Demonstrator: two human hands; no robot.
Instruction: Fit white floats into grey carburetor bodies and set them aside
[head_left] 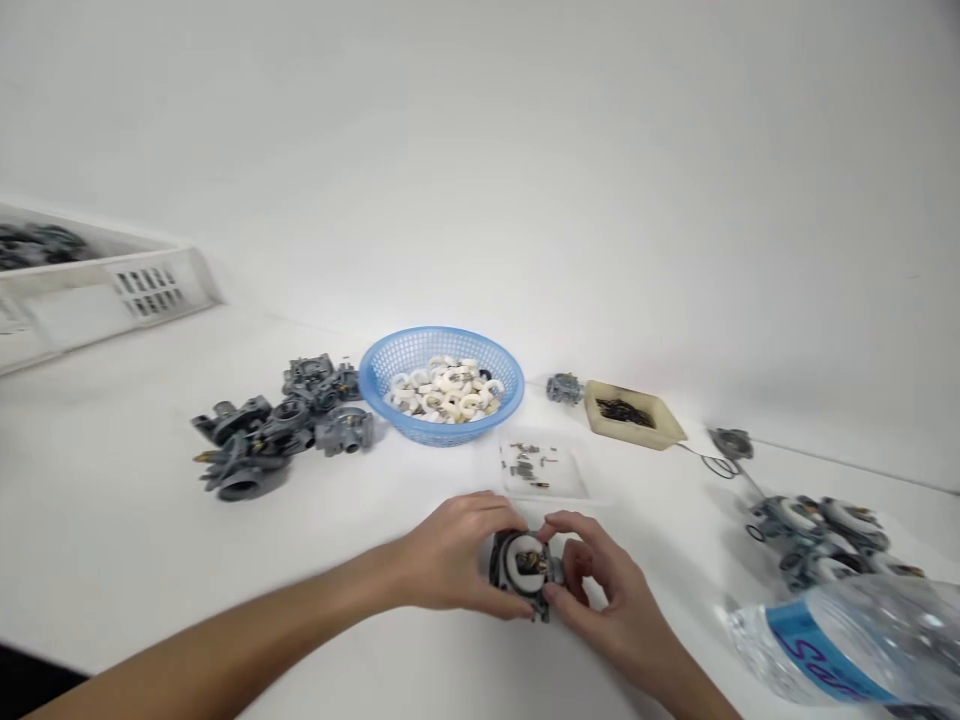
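A grey carburetor (496, 572) with a white ring-shaped float (517, 565) in its open top sits at the front middle of the white table. My left hand (457, 555) grips it from the left, thumb along the near side and fingers over the far side. From the right, my right hand (607, 590) closes on it with curled fingers; thumb and forefinger press at its right edge. Beyond it lies a clear shallow tray (566, 475) with small brass and metal parts. A blue mesh basket (379, 375) behind holds many white floats (450, 385).
Several carburetor bodies (259, 440) are piled left of the basket. A cream tray (652, 435) of thin black rings stands right, near one carburetor (564, 388). More float-fitted carburetors (817, 535) lie beside a plastic bottle (832, 640). A white crate (90, 300) stands far left.
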